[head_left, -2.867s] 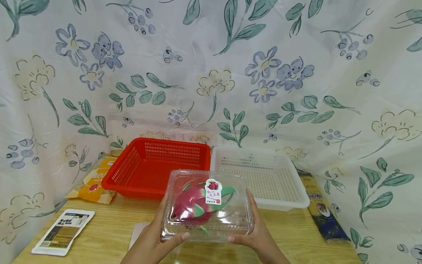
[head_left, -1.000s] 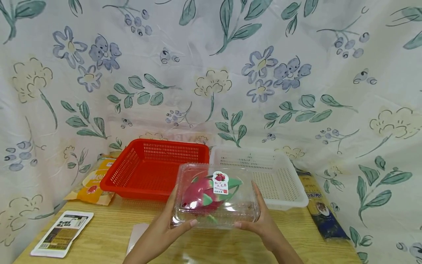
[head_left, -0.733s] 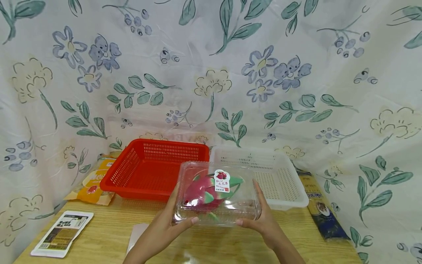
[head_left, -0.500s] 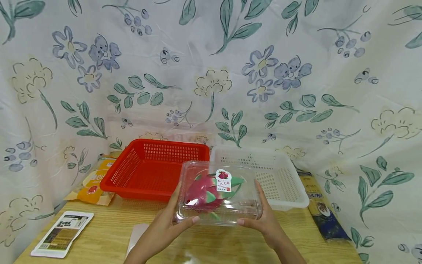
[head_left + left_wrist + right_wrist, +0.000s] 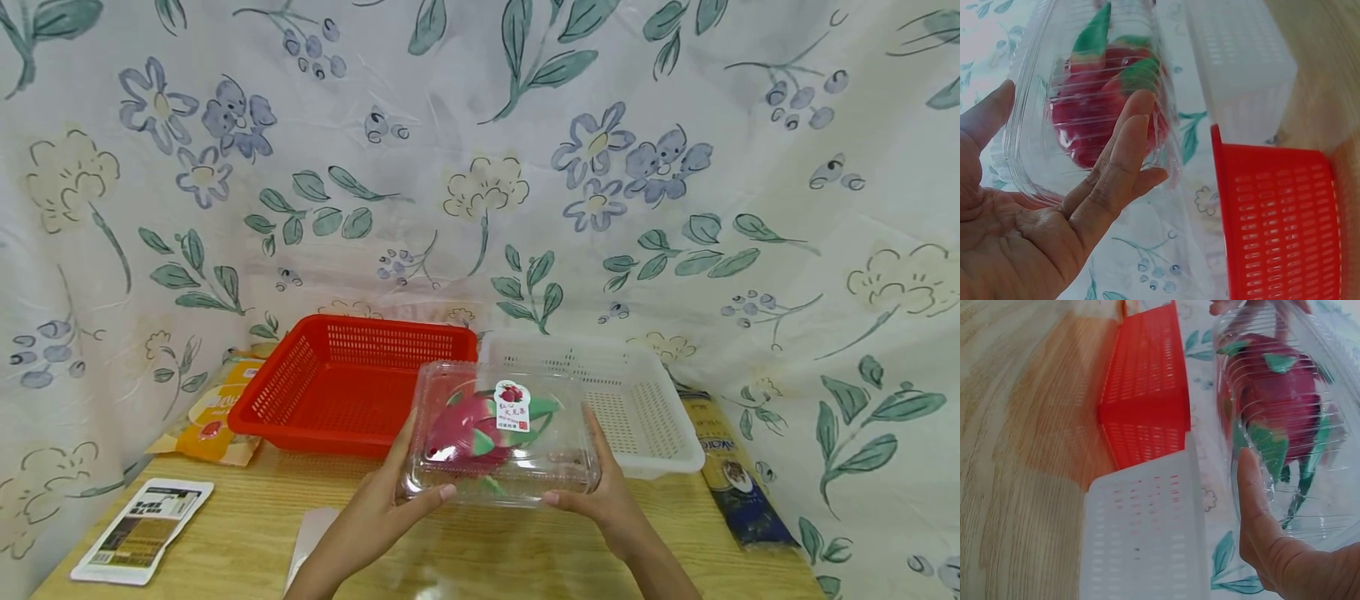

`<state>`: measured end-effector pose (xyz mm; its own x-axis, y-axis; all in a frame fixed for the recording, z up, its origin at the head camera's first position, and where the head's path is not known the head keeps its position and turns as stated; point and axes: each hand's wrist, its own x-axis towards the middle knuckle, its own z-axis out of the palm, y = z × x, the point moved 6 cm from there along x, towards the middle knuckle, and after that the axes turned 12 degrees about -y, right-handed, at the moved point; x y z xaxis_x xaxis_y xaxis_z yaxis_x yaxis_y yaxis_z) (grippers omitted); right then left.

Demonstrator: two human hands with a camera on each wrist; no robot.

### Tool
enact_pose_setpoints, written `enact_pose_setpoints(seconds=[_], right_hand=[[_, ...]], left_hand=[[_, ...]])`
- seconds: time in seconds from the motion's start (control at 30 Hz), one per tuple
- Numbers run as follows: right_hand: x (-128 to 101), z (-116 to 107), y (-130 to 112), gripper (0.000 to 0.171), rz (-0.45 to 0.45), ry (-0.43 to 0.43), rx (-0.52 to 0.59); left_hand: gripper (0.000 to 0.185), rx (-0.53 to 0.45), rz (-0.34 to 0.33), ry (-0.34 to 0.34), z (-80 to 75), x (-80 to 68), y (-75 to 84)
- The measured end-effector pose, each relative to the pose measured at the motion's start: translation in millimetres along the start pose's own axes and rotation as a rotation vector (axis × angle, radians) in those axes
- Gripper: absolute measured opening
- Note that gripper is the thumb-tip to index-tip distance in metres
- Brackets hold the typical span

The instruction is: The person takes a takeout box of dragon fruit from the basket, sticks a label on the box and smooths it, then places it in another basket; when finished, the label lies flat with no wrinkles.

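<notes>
A clear plastic clamshell box (image 5: 555, 442) with a white fruit label is held up between both hands, above the table and in front of the baskets. Inside it lies a pink dragon fruit (image 5: 465, 433) with green scales. My left hand (image 5: 382, 508) grips the box's left end, thumb on the near edge; in the left wrist view its fingers (image 5: 1116, 169) reach under the bottom. The right hand (image 5: 611, 500) grips the other end the same way, its fingers (image 5: 1254, 500) along the underside in the right wrist view.
Behind the box stand a red basket (image 5: 300, 437) and a white basket (image 5: 660, 467), side by side. An orange bag (image 5: 217, 417) lies at left, a white pouch (image 5: 142, 533) nearer, and a blue-and-gold packet (image 5: 735, 479) at right. A pale flat object (image 5: 311, 533) is partly behind the left arm.
Both hands have moved the box up and to the right since the earliest frame, most of it before the last second. The grip is unchanged and the baskets have not moved.
</notes>
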<state>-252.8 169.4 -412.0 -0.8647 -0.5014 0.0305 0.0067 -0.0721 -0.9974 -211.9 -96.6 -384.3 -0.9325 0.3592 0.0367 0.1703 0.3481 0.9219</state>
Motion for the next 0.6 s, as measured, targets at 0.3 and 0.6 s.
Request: enact_pose_setpoints(seconds=[0.3,0.6], right_hand=[[1.3,-1.4,-0.5,0.121,-0.021,0.014,-0.004],[1.7,-4.3,2.8,0.117,-0.003,0.027,-0.030]], left_hand=[[0.099,-0.006,0.022,-0.007,0.5,4.4,-2.0],[0.099,-0.012,0.041,-0.011,1.9,7.3,-6.3]])
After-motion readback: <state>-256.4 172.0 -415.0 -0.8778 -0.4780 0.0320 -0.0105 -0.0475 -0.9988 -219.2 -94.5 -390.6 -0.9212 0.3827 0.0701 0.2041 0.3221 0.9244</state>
